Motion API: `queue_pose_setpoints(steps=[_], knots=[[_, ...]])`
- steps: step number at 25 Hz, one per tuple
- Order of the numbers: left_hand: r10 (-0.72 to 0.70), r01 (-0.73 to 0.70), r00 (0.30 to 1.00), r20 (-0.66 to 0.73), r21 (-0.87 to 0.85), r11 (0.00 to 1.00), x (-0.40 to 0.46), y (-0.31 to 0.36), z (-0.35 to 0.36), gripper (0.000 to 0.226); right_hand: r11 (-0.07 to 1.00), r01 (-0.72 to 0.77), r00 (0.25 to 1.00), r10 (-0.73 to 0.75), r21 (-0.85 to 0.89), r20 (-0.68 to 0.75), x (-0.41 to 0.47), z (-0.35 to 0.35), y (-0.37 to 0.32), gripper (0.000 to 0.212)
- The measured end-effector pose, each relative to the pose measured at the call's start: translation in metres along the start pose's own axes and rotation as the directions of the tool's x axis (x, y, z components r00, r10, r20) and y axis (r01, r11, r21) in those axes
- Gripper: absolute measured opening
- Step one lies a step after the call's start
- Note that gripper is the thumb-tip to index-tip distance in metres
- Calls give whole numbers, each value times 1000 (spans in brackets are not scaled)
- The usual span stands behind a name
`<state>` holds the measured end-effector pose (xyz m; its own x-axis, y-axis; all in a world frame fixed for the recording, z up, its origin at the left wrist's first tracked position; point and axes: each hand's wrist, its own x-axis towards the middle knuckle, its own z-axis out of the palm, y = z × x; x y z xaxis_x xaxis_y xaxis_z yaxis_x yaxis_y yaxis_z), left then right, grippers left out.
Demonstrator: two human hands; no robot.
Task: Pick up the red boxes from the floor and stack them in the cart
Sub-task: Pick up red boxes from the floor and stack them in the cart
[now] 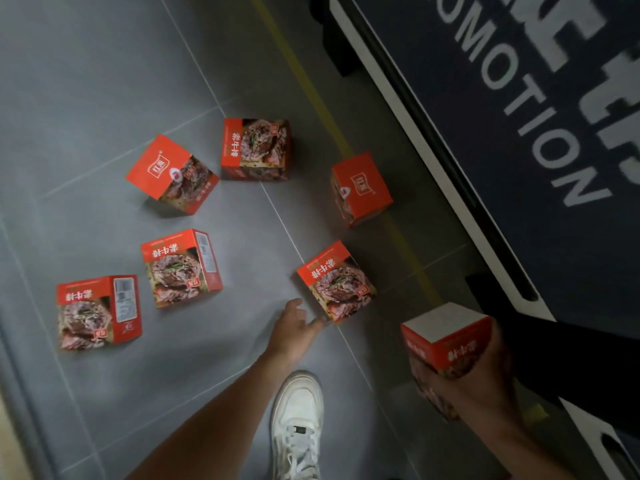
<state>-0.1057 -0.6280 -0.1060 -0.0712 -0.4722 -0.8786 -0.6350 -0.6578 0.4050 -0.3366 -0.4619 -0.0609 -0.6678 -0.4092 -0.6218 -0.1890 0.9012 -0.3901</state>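
Several red boxes with a meat picture lie scattered on the grey tiled floor. The nearest box (pixel 337 282) sits at centre right, and my left hand (pixel 294 329) reaches toward its lower corner, fingers apart, the fingertips just touching or almost touching it. My right hand (pixel 474 375) grips another red box (pixel 446 341) from below, held above the floor at lower right. Other boxes lie at far left (pixel 98 311), left of centre (pixel 181 268), upper left (pixel 171 174), top centre (pixel 256 148) and right (pixel 360 188). The cart is not clearly seen.
A dark mat with white lettering (pixel 519 98) and a white border fills the right side. A yellow floor line (pixel 311 91) runs diagonally beside it. My white shoe (pixel 296 424) stands at bottom centre. A wall edge runs along the far left.
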Motion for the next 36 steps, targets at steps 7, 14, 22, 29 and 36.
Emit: queue_pose_setpoints(steps=[7,14,22,29,36], knots=[[-73,14,992,-103,-488,873,55,12,44,99,990,97,994,-101,103,34,16,23,4,152],[15,-113,946,-322,-288,951,80,7,69,130,993,97,994,-100,72,46,28,31,24,152],[109,-230,937,-332,-352,907,50,9,63,121,993,114,992,-113,-23,64,3,-1,11,152],[207,-314,885,-417,-209,926,-49,37,3,102,971,237,970,-234,-25,70,-71,-69,-48,152],[390,-485,812,-435,-130,865,-237,124,-97,86,920,391,920,-391,13,15,-183,-176,-133,141]])
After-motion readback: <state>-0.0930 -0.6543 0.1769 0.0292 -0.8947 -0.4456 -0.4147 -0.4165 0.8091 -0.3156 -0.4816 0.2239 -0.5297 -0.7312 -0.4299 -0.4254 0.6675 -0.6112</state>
